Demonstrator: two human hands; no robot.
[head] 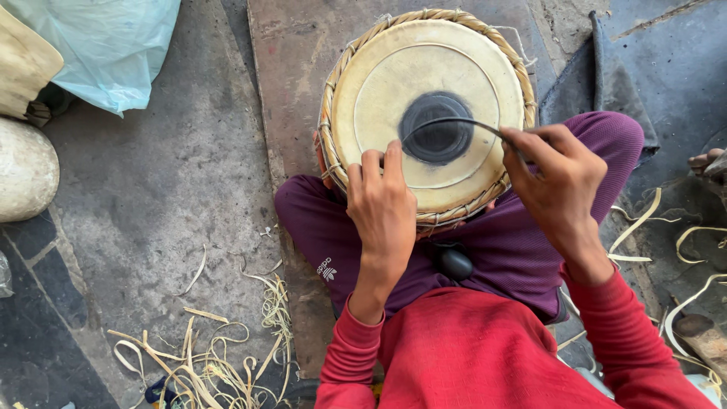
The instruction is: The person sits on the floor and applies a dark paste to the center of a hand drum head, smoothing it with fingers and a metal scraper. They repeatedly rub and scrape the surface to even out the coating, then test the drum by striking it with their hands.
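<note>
A round hand drum (394, 72) with a pale skin head, a black centre patch (437, 129) and a braided rim rests between my knees. My left hand (382, 204) lies on the near edge of the drumhead, fingers pressed on the skin beside the black patch. My right hand (556, 178) pinches a thin curved dark tool (447, 121) whose tip arcs across the black patch. A smooth black stone (454, 263) sits on my purple trousers just below the drum.
Pale cut strips (219, 356) litter the concrete floor at lower left, and more strips (681, 242) lie at right. A light blue plastic bag (106, 45) and a rounded pale stone (23, 170) are at left. A dark cloth (613, 76) lies upper right.
</note>
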